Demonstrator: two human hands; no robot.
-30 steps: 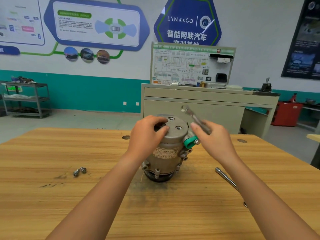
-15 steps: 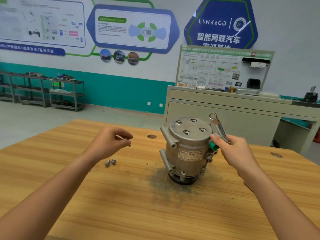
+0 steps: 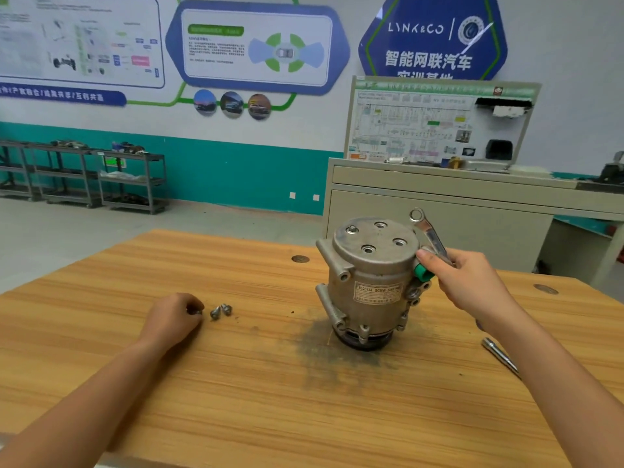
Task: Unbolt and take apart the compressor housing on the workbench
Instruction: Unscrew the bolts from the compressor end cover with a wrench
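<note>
The grey metal compressor (image 3: 368,278) stands upright on the wooden workbench (image 3: 256,383), with one bolt (image 3: 353,229) left in its top plate and three empty bolt holes. My right hand (image 3: 469,282) grips a ring wrench (image 3: 427,234) beside the compressor's top right edge, its ring end pointing up. My left hand (image 3: 175,317) rests low on the bench at the left, fingers curled around a bolt (image 3: 197,311) at its fingertips. Two loose bolts (image 3: 221,311) lie just to the right of that hand.
A metal socket extension bar (image 3: 499,356) lies on the bench at the right, partly behind my right forearm. Dark grime stains the wood around the compressor. A grey cabinet (image 3: 439,204) with a display board stands behind the bench, and metal shelf carts (image 3: 131,180) line the far left wall.
My left hand left the compressor top, carried a bolt leftward and came down beside the two loose bolts. My right hand stayed by the compressor with the wrench.
</note>
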